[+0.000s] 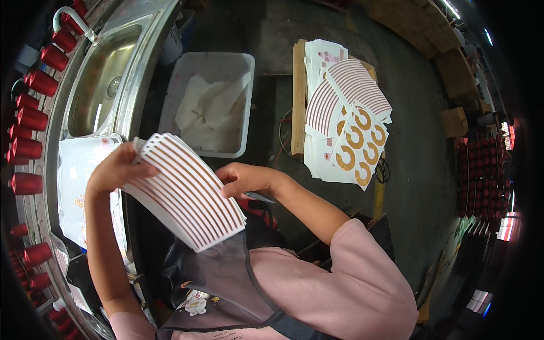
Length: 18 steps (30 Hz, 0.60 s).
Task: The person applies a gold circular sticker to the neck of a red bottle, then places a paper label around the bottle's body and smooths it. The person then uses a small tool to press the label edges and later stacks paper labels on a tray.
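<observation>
A stack of curved white sheets with brown-gold stripes (184,190) is held up in front of my body, tilted. My left hand (120,168) is closed on its upper left corner, thumb lying on the top sheet. At the opposite edge, the fingers of my right hand (242,179) are closed against the right side of the stack. A slim grey pointed object (259,197) shows just under the right hand; I cannot tell what it is or whether the hand holds it.
To the left, a metal sink (107,79) with a white tap (72,18) adjoins white sheets (85,170) and a row of red cups (29,118). Ahead stands a white plastic bin (245,107) holding crumpled pale sheets. More printed sheets (358,90) lie on a wooden stand (298,85) to the right.
</observation>
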{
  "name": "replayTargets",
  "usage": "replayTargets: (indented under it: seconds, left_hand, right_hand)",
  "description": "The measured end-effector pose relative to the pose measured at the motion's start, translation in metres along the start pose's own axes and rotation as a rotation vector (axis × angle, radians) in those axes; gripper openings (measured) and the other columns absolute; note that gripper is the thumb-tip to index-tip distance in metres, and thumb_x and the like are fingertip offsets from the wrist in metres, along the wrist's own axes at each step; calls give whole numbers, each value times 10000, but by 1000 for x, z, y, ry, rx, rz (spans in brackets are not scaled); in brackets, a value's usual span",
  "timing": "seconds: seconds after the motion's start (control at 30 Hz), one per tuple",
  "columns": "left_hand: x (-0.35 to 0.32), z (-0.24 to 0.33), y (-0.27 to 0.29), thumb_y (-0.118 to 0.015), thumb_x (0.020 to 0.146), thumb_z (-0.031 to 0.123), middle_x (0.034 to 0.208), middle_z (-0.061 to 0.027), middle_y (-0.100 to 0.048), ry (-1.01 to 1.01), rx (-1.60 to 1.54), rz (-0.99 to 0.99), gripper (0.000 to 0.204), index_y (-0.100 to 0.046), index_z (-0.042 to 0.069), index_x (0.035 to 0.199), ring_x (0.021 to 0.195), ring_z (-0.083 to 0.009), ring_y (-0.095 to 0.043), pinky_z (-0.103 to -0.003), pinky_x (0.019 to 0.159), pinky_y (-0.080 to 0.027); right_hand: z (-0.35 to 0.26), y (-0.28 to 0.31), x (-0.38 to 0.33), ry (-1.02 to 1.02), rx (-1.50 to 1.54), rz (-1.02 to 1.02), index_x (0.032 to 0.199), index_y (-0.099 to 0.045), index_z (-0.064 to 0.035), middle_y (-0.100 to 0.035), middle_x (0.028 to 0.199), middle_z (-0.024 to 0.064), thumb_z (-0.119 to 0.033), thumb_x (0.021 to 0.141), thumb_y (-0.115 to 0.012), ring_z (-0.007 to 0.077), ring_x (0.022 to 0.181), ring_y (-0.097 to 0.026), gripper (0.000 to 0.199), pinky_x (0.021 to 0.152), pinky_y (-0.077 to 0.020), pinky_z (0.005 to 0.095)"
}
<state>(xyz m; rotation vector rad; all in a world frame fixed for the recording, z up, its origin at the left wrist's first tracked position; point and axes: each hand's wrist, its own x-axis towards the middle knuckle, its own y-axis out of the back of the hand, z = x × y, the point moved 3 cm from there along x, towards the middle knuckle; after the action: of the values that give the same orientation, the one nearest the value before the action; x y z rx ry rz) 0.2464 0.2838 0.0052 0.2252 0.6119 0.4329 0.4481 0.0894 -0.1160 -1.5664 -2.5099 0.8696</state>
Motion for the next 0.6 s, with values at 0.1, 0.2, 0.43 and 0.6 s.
replayTargets:
  seconds: [0.1,0.2,0.43,0.6]
  left_hand:
    - [-7,-9,24,-775,836,84,944,-28,-724,-30,-87,123,289,-695,18,1105,849,-121,-675,-279,812,-533]
    - [-7,-23,30,-753,843,70,990,-59,-736,-64,-341,232,334,-672,22,1163,877,-155,-701,-290,835,-545]
    - [-9,-28,-26,-818,741,135,1151,-158,-694,91,-501,166,648,-564,-37,1312,1004,-230,-680,-353,961,-513]
    - [-9,-19,-52,-778,825,125,1174,-128,-690,110,-437,129,533,-591,-49,1293,1043,-194,-657,-328,958,-505]
  right_hand:
    - [23,4,-19,-70,162,-57,1231,-635,11,-622,815,20,-262,841,-725,47,576,-507,484,522,-404,204]
    - [39,1,-24,18,287,38,1221,-615,-5,-558,738,2,-215,855,-718,54,427,-417,434,407,-333,205]
    - [26,0,-18,270,163,402,1464,-436,-29,-570,1366,91,-174,829,-792,168,1231,-540,743,1036,-446,329]
    - [15,27,-49,181,81,383,1462,-443,-23,-545,1401,102,-200,824,-794,183,1303,-493,750,1111,-384,327]
